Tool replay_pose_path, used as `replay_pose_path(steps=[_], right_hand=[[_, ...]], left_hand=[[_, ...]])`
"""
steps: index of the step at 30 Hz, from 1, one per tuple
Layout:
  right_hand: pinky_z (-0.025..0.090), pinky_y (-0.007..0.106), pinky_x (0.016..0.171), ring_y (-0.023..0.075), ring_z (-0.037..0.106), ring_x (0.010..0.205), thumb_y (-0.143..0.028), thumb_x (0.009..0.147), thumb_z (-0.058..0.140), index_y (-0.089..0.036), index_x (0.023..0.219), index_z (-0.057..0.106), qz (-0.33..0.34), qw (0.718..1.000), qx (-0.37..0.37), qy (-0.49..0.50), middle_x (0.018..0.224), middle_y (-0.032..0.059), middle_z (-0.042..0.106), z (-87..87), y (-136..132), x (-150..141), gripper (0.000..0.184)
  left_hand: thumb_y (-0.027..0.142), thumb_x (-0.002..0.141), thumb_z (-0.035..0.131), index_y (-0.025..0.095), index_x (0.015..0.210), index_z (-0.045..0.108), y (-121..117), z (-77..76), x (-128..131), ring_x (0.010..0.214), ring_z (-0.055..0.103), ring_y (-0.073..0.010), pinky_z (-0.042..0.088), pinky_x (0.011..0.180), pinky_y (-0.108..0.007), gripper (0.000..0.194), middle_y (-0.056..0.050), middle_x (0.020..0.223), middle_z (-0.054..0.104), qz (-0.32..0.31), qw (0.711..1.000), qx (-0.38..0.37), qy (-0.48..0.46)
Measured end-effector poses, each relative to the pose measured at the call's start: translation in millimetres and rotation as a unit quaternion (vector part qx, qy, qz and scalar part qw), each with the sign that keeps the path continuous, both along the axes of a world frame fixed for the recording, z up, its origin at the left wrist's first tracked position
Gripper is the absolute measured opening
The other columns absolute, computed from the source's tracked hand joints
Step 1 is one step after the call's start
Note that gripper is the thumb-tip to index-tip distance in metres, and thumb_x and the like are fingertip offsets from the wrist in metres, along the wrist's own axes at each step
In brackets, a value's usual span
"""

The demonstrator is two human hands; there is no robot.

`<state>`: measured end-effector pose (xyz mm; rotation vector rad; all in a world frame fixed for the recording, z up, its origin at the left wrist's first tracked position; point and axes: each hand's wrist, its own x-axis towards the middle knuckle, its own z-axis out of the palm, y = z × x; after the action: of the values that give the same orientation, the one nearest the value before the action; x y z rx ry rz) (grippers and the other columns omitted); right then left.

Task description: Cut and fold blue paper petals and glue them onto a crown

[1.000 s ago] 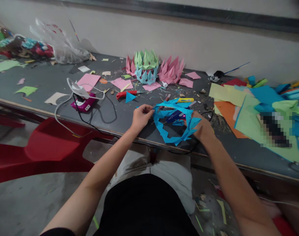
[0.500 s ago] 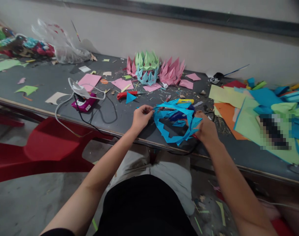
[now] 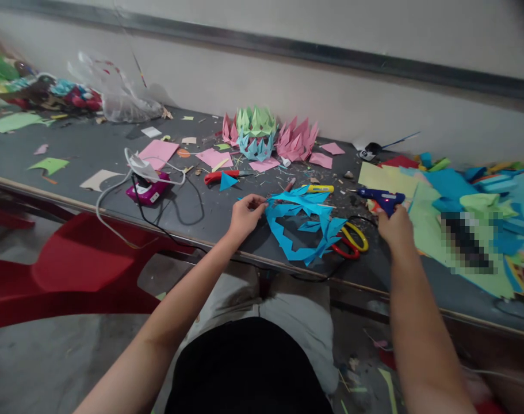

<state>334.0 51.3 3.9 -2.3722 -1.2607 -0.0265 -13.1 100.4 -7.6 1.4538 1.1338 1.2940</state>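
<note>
Between my thumb and fingers, my left hand (image 3: 247,215) pinches the left end of a blue folded-paper chain (image 3: 283,240), which lies in a loop with pointed tips near the table's front edge. My right hand (image 3: 395,229) grips the handle of a dark blue glue gun (image 3: 383,198), its nozzle pointing left and a small red light showing on its body. Scissors (image 3: 355,240) with red and yellow handles lie by the loop's right side, blades hidden under the paper. A yellow marker-like stick (image 3: 320,188) rests just behind the loop.
Finished green, blue and pink paper crowns (image 3: 256,122) stand near the wall. A red cutter (image 3: 222,176) and a blue triangle (image 3: 228,181) lie before them. A purple power socket (image 3: 148,188) with cables sits left. Coloured paper sheets (image 3: 421,221) pile up right. A red chair (image 3: 80,259) stands below.
My right hand has moved right, carrying the glue gun out from behind the blue loop. The scissors' handles now show. My left hand keeps its pinch on the chain.
</note>
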Motion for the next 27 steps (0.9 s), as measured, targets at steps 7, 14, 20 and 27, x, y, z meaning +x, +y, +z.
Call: replay_pose_path(steps=[7,14,20,27], right_hand=[[0.041,0.043,0.084,0.0370,0.053,0.104,-0.027,0.082,0.045,0.002,0.112,0.055,-0.087,0.993,-0.081,0.016,0.107,0.0291,0.057,0.1,7.0,14.9,0.042],[0.042,0.046,0.087,0.0349,0.054,0.105,-0.027,0.080,0.048,-0.003,0.109,0.058,-0.121,0.991,-0.063,0.009,0.107,0.0249,0.058,-6.3,11.3,11.5,0.039],[0.039,0.055,0.087,0.0384,0.046,0.111,-0.034,0.076,0.051,-0.007,0.109,0.056,-0.070,0.996,0.034,-0.048,0.116,0.0254,0.052,1.3,1.1,-8.7,0.044],[0.046,0.040,0.083,0.0238,0.060,0.087,-0.036,0.079,0.045,-0.020,0.077,0.065,0.407,0.910,0.061,0.038,0.087,0.0092,0.068,14.2,-3.3,-83.0,0.026]], left_hand=[[0.030,0.067,0.062,0.017,0.075,0.063,1.9,-3.9,-2.9,0.053,0.054,-0.0113,0.046,0.044,-0.020,0.016,0.000,0.062,0.059,0.000,1.000,-0.001,0.017],[0.032,0.069,0.062,0.017,0.077,0.064,3.0,-5.5,-4.7,0.052,0.054,-0.0110,0.045,0.045,-0.020,0.018,0.001,0.061,0.059,0.002,1.000,0.001,0.029],[0.032,0.070,0.062,0.017,0.077,0.064,3.2,-6.3,-4.3,0.053,0.054,-0.0112,0.045,0.046,-0.021,0.016,0.001,0.061,0.060,0.002,1.000,0.010,0.026],[0.030,0.070,0.062,0.017,0.076,0.063,3.2,-5.5,-4.5,0.053,0.054,-0.0108,0.045,0.046,-0.020,0.015,0.001,0.063,0.060,0.002,1.000,0.012,0.027]])
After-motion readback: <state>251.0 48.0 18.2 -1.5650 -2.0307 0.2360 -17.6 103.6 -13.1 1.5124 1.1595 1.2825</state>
